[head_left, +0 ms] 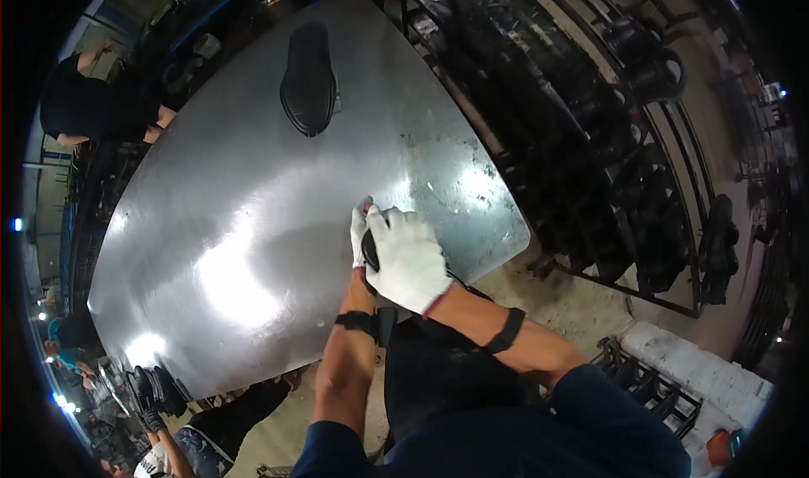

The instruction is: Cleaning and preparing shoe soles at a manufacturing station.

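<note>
Both my hands wear white knit gloves with dark red cuffs and are together over the near part of a metal-topped table (253, 175). My left hand (357, 238) is mostly behind the right one, closed at the side of a black curved piece (370, 251). My right hand (410, 255) is closed, its fingers curled in beside that piece. A small red thing (368, 208) with a greyish tip shows at the fingertips; its kind is hidden. Farther off on the metal lies a black shoe sole (309, 78), flat and lengthwise.
Dark metal racks (590, 116) with black boot-like pieces (720, 251) stand to the right. A person in black (101, 99) is at the table's left edge. At lower left, another person's gloved hand (153, 421) is by several black pieces (156, 385). A white block (695, 360) is at lower right.
</note>
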The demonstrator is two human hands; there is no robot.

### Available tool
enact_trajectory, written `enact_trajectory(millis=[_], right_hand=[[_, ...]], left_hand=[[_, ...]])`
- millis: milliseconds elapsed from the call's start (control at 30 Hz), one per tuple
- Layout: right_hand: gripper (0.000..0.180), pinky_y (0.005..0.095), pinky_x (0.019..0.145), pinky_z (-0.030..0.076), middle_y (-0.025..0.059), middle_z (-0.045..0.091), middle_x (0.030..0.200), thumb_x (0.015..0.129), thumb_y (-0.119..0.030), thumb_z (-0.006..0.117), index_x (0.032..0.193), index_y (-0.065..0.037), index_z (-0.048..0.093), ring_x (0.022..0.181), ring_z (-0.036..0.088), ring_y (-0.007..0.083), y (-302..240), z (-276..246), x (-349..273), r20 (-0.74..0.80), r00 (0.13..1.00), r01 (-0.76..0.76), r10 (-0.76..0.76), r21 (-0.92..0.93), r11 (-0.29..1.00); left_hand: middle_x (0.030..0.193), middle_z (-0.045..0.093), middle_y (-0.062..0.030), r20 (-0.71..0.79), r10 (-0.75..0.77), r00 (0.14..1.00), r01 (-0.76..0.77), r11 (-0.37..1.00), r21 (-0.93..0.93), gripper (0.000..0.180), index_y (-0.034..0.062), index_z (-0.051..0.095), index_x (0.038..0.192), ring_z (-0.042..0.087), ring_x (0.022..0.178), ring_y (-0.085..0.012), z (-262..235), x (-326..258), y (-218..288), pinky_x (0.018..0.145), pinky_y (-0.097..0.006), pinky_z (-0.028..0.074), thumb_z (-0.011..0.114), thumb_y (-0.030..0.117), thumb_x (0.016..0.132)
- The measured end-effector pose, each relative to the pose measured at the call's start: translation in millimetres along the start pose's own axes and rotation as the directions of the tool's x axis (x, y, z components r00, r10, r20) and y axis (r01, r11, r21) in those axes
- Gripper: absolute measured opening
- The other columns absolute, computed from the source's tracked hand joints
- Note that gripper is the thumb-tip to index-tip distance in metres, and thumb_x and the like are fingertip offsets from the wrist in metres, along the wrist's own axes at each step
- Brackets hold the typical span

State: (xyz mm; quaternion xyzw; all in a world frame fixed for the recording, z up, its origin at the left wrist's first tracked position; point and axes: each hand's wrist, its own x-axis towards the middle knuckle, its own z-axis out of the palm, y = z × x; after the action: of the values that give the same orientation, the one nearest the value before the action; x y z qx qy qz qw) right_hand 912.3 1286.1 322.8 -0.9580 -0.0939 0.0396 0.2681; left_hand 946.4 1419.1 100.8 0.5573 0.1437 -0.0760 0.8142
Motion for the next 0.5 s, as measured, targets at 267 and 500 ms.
enact_trajectory(millis=[267,500], right_hand=[[0.048,0.0488,0.086,0.055,0.0064,0.055,0.111,0.064,-0.031,0.094,0.104,-0.023,0.069,0.1,0.061,0.0292,122.3,-35.4,-216.5,-0.188,0.832,0.549,-0.522,0.14,0.824],[0.067,0.0525,0.093,0.054,0.0136,0.046,0.121,0.063,-0.01,0.09,0.117,-0.011,0.051,0.116,0.056,0.0391,143.2,-59.9,-107.5,-0.733,0.658,0.297,-0.17,0.046,0.954]], left_hand=[[0.097,0.07,-0.0147,0.355,0.248,0.902,-0.393,0.813,0.43,0.032,0.0026,0.066,0.108,0.069,0.094,-0.0328,90.8,-181.5,68.5,0.09,-0.046,0.056,0.07,0.0,0.077],[0.11,0.075,-0.0187,-0.152,-0.02,0.988,0.024,0.999,0.029,0.057,0.0071,0.028,0.165,0.054,0.055,-0.0093,76.9,-43.8,59.9,0.056,-0.027,0.053,0.044,0.025,0.113]])
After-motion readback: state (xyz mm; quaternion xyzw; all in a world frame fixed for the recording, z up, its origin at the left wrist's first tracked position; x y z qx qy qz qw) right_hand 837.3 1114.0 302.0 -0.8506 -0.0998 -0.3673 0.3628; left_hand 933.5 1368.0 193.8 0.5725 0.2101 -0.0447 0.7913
